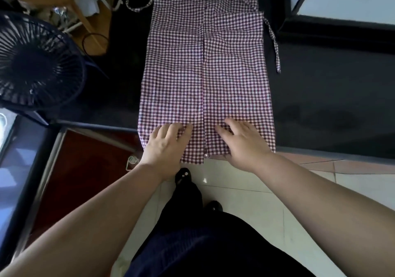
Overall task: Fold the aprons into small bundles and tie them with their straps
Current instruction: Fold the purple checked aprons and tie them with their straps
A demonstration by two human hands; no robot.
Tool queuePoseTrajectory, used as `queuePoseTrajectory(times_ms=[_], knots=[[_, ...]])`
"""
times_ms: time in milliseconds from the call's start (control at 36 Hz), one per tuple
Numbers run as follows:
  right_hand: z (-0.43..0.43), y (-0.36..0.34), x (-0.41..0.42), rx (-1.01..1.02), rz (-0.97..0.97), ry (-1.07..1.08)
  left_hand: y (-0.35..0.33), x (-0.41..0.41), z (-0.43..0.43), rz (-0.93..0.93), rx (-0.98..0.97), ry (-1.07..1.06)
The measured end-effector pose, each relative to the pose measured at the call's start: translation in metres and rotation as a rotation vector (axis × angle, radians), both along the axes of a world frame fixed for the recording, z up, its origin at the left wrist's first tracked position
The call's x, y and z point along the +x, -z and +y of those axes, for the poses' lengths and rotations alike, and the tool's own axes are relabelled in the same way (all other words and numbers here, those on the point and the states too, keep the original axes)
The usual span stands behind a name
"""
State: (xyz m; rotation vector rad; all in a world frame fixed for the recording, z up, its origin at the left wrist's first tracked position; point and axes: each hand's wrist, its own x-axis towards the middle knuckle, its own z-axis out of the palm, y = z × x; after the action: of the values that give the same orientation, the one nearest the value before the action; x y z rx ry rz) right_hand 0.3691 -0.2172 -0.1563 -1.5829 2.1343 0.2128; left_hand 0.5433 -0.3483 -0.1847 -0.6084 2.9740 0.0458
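Note:
A purple-and-white checked apron (205, 67) lies lengthwise on a black table top (331, 105), its two long sides folded in so that they meet along a centre seam. Its near end hangs slightly over the table's front edge. One strap (274, 45) trails off the right side, and another strap (140, 6) loops out at the far left. My left hand (164, 146) lies on the near left flap, fingers curled into the cloth. My right hand (241, 142) presses on the near right flap with fingers spread.
A dark round fan (36, 63) stands at the left beside the table. A black-framed white panel (346, 0) sits at the far right. Wooden chair legs and cables (89, 20) are at the far left. Below are pale floor tiles (245, 195) and my dark clothing.

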Motion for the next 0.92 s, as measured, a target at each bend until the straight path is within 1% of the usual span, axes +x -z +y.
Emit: queuePoseTrajectory(times_ms=[83,167,222,333,417,472,500,583,611,639,667,722,778,833,861,917], knots=[[0.002,-0.007,0.000,-0.039,-0.026,0.004,0.004,0.004,0.009,-0.013,-0.025,0.004],[0.007,-0.005,0.002,-0.031,0.020,-0.029,0.010,0.004,0.017,-0.034,-0.030,-0.043],[0.012,0.000,0.005,0.023,0.093,-0.070,0.013,-0.001,0.021,-0.001,-0.029,-0.077],[0.013,0.003,0.003,-0.067,0.170,-0.040,0.018,-0.007,0.025,0.080,-0.006,-0.133],[0.014,0.007,0.001,-0.121,0.129,-0.057,0.022,-0.003,0.028,0.124,0.003,-0.143],[0.014,0.006,-0.001,-0.147,0.108,-0.034,0.025,-0.002,0.030,0.121,-0.013,-0.149],[0.014,0.004,-0.003,-0.165,0.079,0.013,0.026,-0.001,0.033,0.115,-0.021,-0.158],[0.009,-0.002,-0.010,-0.228,-0.104,0.208,0.027,-0.004,0.042,0.118,-0.027,-0.206],[0.008,-0.004,-0.011,-0.215,-0.146,0.200,0.027,-0.006,0.045,0.113,-0.025,-0.221],[0.009,-0.008,-0.010,-0.180,-0.142,0.142,0.027,-0.007,0.048,0.116,-0.029,-0.234],[0.010,-0.009,-0.009,-0.132,-0.096,0.064,0.028,-0.009,0.049,0.127,-0.036,-0.240],[0.015,-0.005,-0.005,-0.004,0.054,-0.066,0.029,-0.013,0.050,0.157,-0.038,-0.241],[0.020,0.004,-0.001,0.039,0.224,-0.107,0.030,-0.017,0.047,0.195,-0.027,-0.248],[0.024,0.016,0.002,-0.049,0.330,-0.078,0.033,-0.016,0.046,0.223,-0.001,-0.244],[0.023,0.020,0.001,-0.137,0.358,-0.039,0.033,-0.014,0.044,0.234,0.002,-0.227],[0.025,0.027,0.000,-0.277,0.329,-0.013,0.035,-0.009,0.043,0.227,0.003,-0.203]])
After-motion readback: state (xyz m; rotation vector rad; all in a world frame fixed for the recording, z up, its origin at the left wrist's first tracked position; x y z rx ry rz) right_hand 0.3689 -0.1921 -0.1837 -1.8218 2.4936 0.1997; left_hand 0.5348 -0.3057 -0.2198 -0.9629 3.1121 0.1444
